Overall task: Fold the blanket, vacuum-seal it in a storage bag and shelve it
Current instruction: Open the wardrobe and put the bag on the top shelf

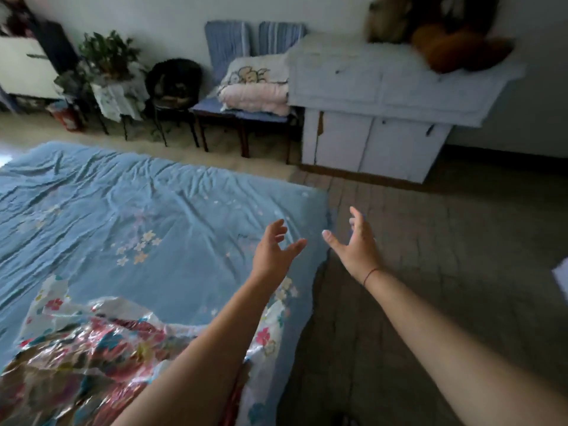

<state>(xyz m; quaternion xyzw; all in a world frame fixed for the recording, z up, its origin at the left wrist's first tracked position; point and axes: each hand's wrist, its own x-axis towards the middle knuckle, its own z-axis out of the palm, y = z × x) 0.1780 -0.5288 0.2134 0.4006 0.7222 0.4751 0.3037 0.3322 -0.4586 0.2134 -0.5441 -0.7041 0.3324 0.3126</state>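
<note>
Overall: both arms reach forward, empty-handed, near the right edge of the blanket.
Blanket (138, 210): light blue with small flower print, spread flat and creased on the floor (430, 272), unfolded.
Storage bag (92, 342): shiny, crumpled plastic with bright flower print, lying on the near left part of the blanket.
Left hand (273, 253): raised over the blanket near its right edge, fingers spread and slightly bent, holding nothing.
Right hand (356, 244): over bare floor just beside the blanket's right edge, fingers spread wide, holding nothing; red thread (370, 275) round the wrist.
Cabinet (384, 118): white, against the far wall, doors closed.
Chairs (227, 112): left of the cabinet, carrying folded bedding (255, 93).
Plant (107, 53): far left, on a small stand.
</note>
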